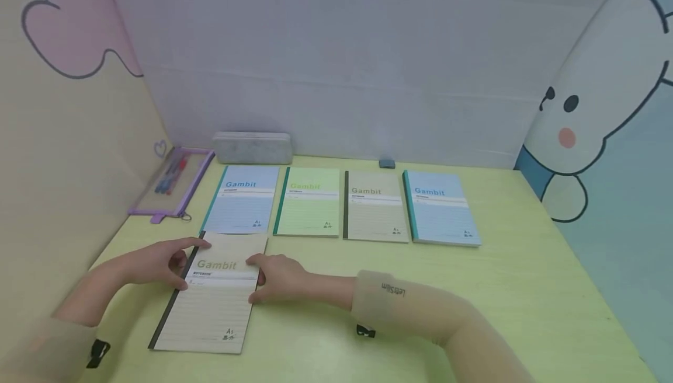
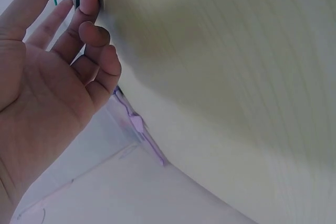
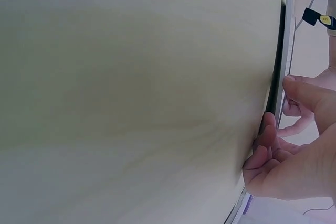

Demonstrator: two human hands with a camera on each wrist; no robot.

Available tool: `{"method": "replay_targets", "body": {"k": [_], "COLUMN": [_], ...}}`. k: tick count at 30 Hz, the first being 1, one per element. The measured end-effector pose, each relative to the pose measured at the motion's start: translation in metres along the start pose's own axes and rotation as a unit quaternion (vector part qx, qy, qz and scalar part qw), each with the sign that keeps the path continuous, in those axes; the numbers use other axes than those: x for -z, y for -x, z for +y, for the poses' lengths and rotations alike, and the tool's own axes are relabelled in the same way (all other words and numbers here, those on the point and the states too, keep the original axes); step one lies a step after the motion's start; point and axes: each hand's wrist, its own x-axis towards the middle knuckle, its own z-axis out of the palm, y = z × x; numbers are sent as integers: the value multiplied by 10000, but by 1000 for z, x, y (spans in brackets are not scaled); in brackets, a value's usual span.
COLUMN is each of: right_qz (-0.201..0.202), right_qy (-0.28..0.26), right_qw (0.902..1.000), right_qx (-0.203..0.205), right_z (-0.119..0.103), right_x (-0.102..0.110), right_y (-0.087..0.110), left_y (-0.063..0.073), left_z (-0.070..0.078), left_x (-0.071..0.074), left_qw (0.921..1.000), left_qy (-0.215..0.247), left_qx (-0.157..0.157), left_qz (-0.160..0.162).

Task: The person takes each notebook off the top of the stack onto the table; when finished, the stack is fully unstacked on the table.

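A pale grey-beige Gambit notebook (image 1: 202,313) with a dark spine lies nearest me, at the left of the yellow table. Its left edge, by the spine, is pinched by my left hand (image 1: 158,261). My right hand (image 1: 281,279) grips the opposite edge, thumb and fingers on either side of the cover's rim. In the right wrist view a dark gap shows under the notebook (image 3: 286,40), so that edge seems slightly raised from the tabletop. Its top end meets the lower edge of a blue notebook (image 1: 242,199) behind. The left wrist view shows only a bit of spine at the left hand's fingertips.
Right of the blue notebook lie a green notebook (image 1: 309,211), a grey-beige notebook (image 1: 374,216) and a thicker blue notebook stack (image 1: 441,213). Behind stand a grey pencil case (image 1: 253,148) and a small dark eraser-like block (image 1: 387,164). A purple-edged pouch (image 1: 195,187) holds pens.
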Motion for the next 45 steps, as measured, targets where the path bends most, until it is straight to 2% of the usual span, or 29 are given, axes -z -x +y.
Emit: {"method": "replay_targets", "body": {"k": [7,9,12,15,17,23,28,37,45], "right_qz": [-164,-256,-418,-549,-591,-501,-349,94,611], "right_qy": [287,352,378,220,103,190,210,43,-18], "right_qw": [9995,9990,9980,9965,9955,9925,9900,9911,9900], "right_qx": [-26,63,302,586,734,1103,1354,1324,1274], "right_z": [-14,-15,-11,-3,2,6,10,41,79], "right_x": [-1,1,3,5,7,23,44,87,120], "right_y": [-1,0,1,-1,-2,7,22,54,82], "left_y": [8,9,10,9,9,5,-2,-21,-47], "left_z": [-1,2,6,8,9,21,42,76,110], "left_x": [4,4,4,4,6,15,26,43,47], "left_qw": [9999,9999,9992,9977,9971,9975,9951,9932,9851], "left_qy": [-34,-56,-138,-307,-419,-670,-898,-943,-1371], "left_qx": [80,120,366,589,629,236,-164,-435,-834], "left_qz": [-58,-80,-106,-136,-128,62,370,521,623]}}
